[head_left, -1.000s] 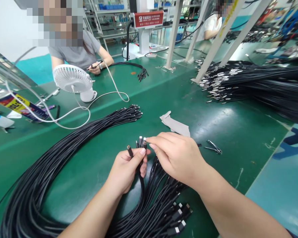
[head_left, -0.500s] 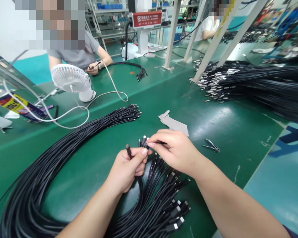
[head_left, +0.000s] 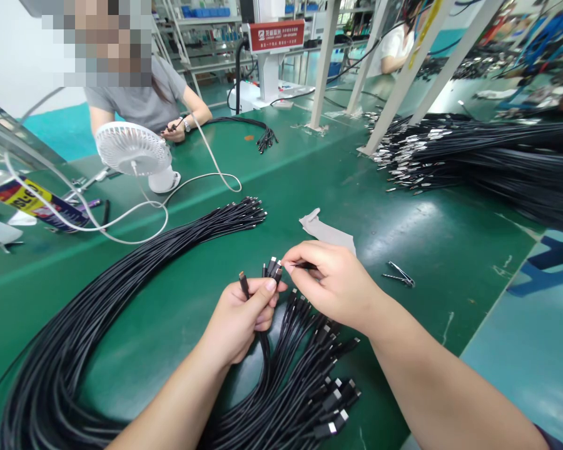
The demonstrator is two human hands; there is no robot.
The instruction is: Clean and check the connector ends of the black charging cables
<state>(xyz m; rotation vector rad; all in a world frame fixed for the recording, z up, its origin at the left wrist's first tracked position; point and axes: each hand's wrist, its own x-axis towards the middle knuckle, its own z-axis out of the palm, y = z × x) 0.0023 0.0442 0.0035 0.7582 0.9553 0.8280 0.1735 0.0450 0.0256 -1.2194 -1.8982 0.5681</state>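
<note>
My left hand [head_left: 246, 312] is closed around several black USB cables [head_left: 276, 270], their plug ends standing up past the thumb. One more plug [head_left: 243, 284] sticks up separately on the left of that hand. Close by on the right, my right hand [head_left: 331, 278] pinches a slim dark tool [head_left: 306, 265], mostly covered by the fingers. Its fingertips are just beside the held plugs, with a small gap. Below the hands, a big bundle of black cables [head_left: 56, 350] curves over the green table, with loose plug ends [head_left: 331, 400] at its right side.
A crumpled grey scrap [head_left: 331, 230] and small metal tweezers-like piece [head_left: 398, 275] lie beyond my right hand. A white fan [head_left: 134, 150], its cord and a spray can [head_left: 42, 203] stand left. More cables [head_left: 488, 150] are heaped at right behind metal posts [head_left: 389, 81]. A co-worker [head_left: 145, 100] sits opposite.
My right fingertips have drawn slightly up and away from the plugs in my left hand, showing more of the plug ends. The left hand stays almost where it was.
</note>
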